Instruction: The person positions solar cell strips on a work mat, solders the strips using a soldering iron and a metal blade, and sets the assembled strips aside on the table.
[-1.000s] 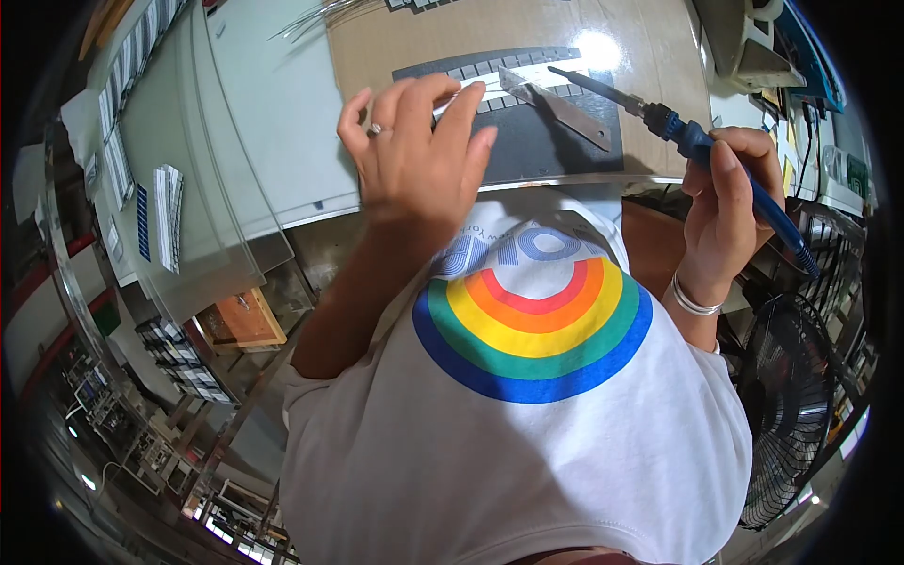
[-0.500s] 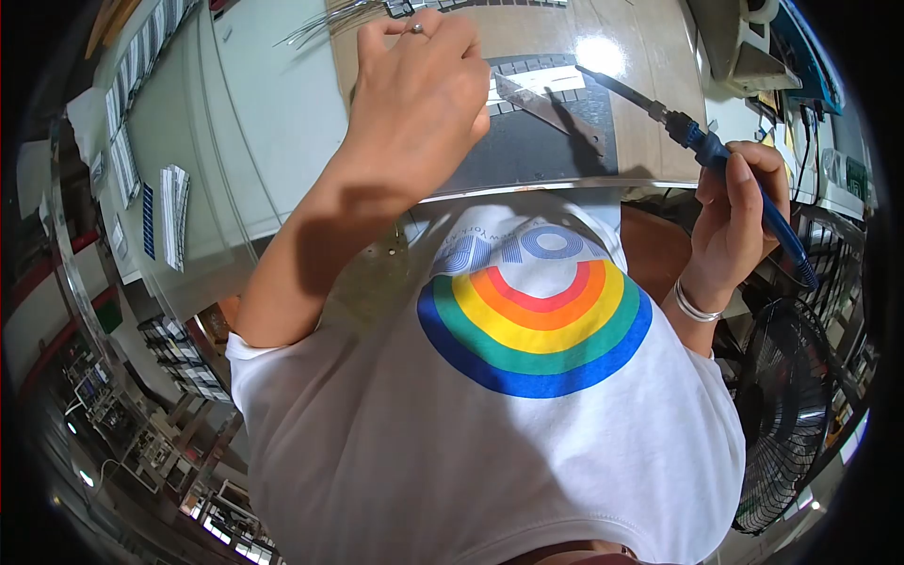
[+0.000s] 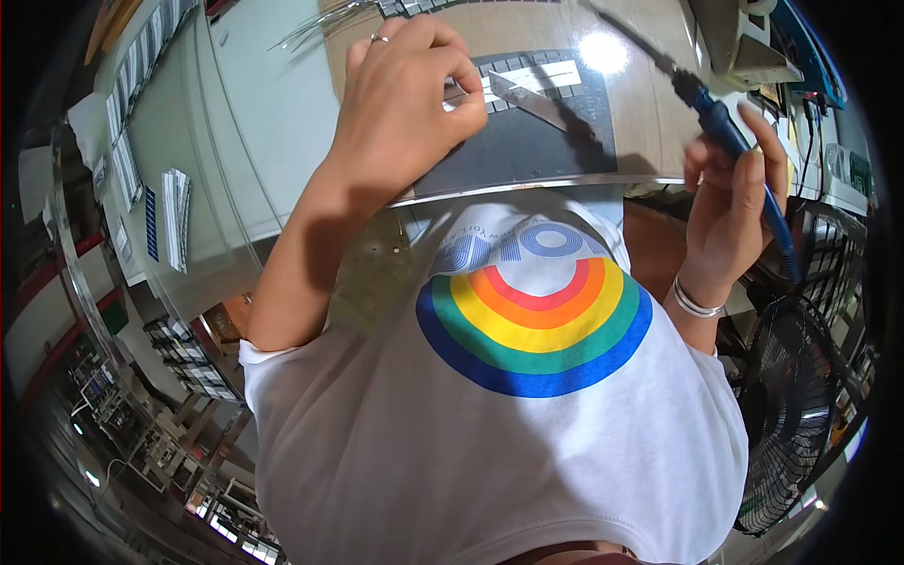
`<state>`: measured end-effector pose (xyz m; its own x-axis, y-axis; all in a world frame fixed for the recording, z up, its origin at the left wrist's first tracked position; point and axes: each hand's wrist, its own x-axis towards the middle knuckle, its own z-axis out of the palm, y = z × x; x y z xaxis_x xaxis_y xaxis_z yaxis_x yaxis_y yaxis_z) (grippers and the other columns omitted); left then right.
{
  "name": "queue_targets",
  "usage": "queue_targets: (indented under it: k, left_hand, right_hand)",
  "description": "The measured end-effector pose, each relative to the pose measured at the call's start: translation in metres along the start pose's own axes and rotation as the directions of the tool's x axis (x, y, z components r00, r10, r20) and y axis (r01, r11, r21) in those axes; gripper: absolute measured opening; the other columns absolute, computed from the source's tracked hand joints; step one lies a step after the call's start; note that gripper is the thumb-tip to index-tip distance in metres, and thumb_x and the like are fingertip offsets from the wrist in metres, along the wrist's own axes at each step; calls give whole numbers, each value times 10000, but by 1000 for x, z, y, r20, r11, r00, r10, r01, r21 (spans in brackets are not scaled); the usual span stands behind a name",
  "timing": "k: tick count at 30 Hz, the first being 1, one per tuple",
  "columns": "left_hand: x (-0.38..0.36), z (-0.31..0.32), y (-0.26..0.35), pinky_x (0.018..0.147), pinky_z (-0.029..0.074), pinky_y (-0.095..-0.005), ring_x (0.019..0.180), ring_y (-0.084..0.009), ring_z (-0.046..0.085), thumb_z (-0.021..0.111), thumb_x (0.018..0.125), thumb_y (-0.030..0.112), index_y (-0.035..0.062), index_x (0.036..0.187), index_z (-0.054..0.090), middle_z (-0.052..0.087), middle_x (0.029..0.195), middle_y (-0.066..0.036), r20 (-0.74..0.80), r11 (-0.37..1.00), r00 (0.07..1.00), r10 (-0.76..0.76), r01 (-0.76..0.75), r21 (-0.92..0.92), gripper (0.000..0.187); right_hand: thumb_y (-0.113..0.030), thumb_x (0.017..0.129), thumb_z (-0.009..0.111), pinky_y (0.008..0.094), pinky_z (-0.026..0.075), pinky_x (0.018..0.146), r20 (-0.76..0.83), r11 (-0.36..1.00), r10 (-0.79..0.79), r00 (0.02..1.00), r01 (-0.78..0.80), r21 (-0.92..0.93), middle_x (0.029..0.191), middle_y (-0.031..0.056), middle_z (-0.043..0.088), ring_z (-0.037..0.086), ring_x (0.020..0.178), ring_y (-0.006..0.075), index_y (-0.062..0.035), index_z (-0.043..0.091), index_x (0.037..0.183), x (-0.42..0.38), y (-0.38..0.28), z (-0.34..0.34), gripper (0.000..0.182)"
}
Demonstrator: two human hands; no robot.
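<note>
My right hand (image 3: pixel 739 202) is wrapped round the blue handle of a soldering iron (image 3: pixel 718 122), its metal tip pointing up and left above the board. My left hand (image 3: pixel 400 99) hovers at or on the left side of a dark flat plate (image 3: pixel 537 155), thumb and forefinger curled together in a pinch. Whatever the fingertips hold is hidden. Beside them on the plate lies a row of small dark pieces with a white strip (image 3: pixel 546 77) along it. A flat pointed metal piece (image 3: pixel 529 102) rests slantwise across the strip.
Thin silvery wires (image 3: pixel 325 24) lie beyond my left hand on a brown board (image 3: pixel 650 122). Striped strips (image 3: pixel 175 221) lie on the glass tabletop (image 3: pixel 254 122) at left. A black fan (image 3: pixel 786 395) stands low at right. Pale equipment (image 3: pixel 749 47) stands at the back right.
The soldering iron has moved up, its tip now farther from me, and my right-hand fingers have shifted on the handle. My left hand has moved slightly left, with the thumb and forefinger more visible.
</note>
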<state>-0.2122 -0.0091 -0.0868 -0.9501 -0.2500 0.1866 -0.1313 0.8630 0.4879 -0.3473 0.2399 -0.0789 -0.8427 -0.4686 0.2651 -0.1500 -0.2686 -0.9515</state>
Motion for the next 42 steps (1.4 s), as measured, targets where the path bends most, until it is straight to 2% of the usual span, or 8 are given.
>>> queue_targets:
  k: [2, 5, 7, 9, 16, 28, 40, 42]
  left_hand:
    - [0, 0, 0, 923, 416, -350, 965, -194, 611, 713, 767, 68, 42, 787, 671, 661, 1012, -40, 13, 979, 998, -68, 69, -191, 53]
    - [1, 0, 4, 829, 492, -280, 897, -111, 627, 687, 834, 21, 11, 856, 675, 700, 1007, -61, 79, 862, 986, -147, 167, -478, 28]
    - [2, 1, 9, 757, 504, -267, 814, -103, 637, 692, 823, 69, 12, 854, 701, 703, 881, -47, 211, 634, 936, -280, 346, -692, 65]
    - [1, 0, 16, 688, 490, -218, 749, -52, 606, 681, 850, 107, -15, 891, 708, 684, 803, -12, 319, 428, 888, -330, 442, -788, 132]
    - [-2, 0, 28, 709, 499, -227, 780, -64, 620, 676, 853, 105, -9, 881, 696, 689, 813, -24, 311, 427, 896, -316, 427, -797, 119]
    - [-7, -6, 53, 735, 527, -221, 803, -96, 669, 721, 908, 145, -7, 1028, 684, 711, 891, -57, 502, 42, 829, -246, 526, -849, 197]
    - [-9, -2, 52, 640, 496, -202, 707, -73, 630, 723, 879, 86, -44, 947, 697, 711, 820, -75, 456, 14, 814, -359, 493, -870, 149]
    - [-9, -1, 52, 649, 507, -205, 721, -78, 645, 723, 879, 92, -44, 940, 697, 710, 815, -73, 414, 123, 842, -346, 479, -869, 152]
  right_hand:
    - [-229, 1011, 558, 257, 529, 708, 70, 998, 32, 997, -35, 43, 1085, 252, 706, 717, 874, 248, 31, 498, 1343, 0, 6, 12, 426]
    - [-32, 908, 658, 290, 556, 819, 143, 994, 109, 984, -109, -11, 1141, 219, 683, 690, 961, 230, 6, 501, 1298, 2, 8, 30, 422]
    - [96, 786, 745, 283, 556, 849, 188, 994, 108, 976, -110, 0, 1132, 148, 656, 653, 1030, 195, -15, 500, 1252, 5, 9, 47, 538]
    - [56, 778, 781, 270, 556, 819, 227, 996, 75, 971, -65, -54, 1078, 117, 641, 655, 993, 171, -28, 497, 1260, 9, 15, 56, 565]
    - [41, 809, 766, 249, 554, 735, 271, 996, 90, 958, -90, -11, 940, 89, 660, 674, 829, 137, -27, 509, 1224, 11, 17, 78, 493]
    - [78, 882, 647, 252, 549, 706, 209, 975, 146, 967, -176, 136, 939, 83, 641, 653, 800, 130, -16, 440, 1275, 2, 13, 73, 454]
    - [13, 895, 699, 255, 525, 778, 169, 988, 113, 979, -129, 85, 1019, 104, 657, 631, 900, 123, -36, 427, 1314, 1, 14, 65, 502]
    - [32, 876, 715, 264, 532, 793, 198, 996, 48, 979, -61, 61, 1014, 108, 655, 635, 911, 128, -35, 429, 1310, 0, 14, 68, 524]
